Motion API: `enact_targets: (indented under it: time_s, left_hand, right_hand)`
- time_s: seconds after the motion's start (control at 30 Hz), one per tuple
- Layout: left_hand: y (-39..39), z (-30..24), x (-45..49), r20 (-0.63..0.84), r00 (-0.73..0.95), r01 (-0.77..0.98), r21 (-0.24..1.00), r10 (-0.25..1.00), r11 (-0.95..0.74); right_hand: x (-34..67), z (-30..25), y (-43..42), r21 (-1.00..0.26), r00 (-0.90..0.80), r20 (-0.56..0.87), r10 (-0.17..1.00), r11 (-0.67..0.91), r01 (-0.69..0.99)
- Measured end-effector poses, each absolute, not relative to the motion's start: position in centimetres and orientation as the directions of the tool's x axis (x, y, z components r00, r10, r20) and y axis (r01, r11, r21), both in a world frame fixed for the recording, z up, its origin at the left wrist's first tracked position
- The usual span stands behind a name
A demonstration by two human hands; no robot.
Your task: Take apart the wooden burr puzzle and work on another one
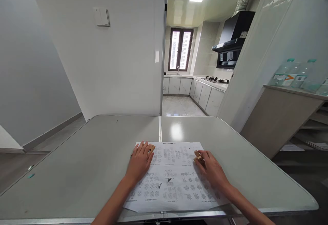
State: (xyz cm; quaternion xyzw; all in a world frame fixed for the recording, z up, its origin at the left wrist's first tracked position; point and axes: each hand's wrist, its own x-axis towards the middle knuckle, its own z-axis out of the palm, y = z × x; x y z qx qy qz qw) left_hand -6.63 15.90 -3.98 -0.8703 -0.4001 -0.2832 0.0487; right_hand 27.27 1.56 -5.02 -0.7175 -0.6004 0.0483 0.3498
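A large white sheet [171,166] printed with several small line diagrams lies on the table in front of me. My left hand [140,160] rests palm down on its upper left part, fingers spread over a notched wooden piece [152,148]; most of what is under the palm is hidden. At the sheet's right edge my right hand [210,167] is closed, thumb and fingers around a small notched wooden block [197,154]. Whether that block is one piece or several joined ones I cannot tell. Two small dark marks show near the middle of the paper.
The grey-green folding table [89,170] has a metal seam [160,129] down its middle. A small teal scrap [31,175] lies near its left edge. To the right, plastic bottles [302,74] stand on a shelf unit [289,115]. A kitchen is visible through the doorway ahead.
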Motion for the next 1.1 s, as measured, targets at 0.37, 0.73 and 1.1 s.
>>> enact_targets:
  time_s: [0.37,0.73,1.1]
  left_hand:
    - [15.5,-3.7,-6.7,0.514,0.569,0.684,0.137,0.642,-0.716]
    - [14.4,-1.6,-3.2,0.288,0.564,0.32,0.788,0.774,-0.526]
    - [15.2,-2.0,4.2,0.206,0.543,0.081,0.952,0.814,-0.295]
  right_hand:
    - [25.1,-4.1,4.4,-0.715,0.181,0.365,0.913,0.151,0.682]
    - [20.4,-4.3,9.7,-0.964,0.189,0.264,0.946,0.252,0.086]
    - [20.1,-3.8,10.1,-0.928,0.128,0.125,0.984,0.162,-0.336]
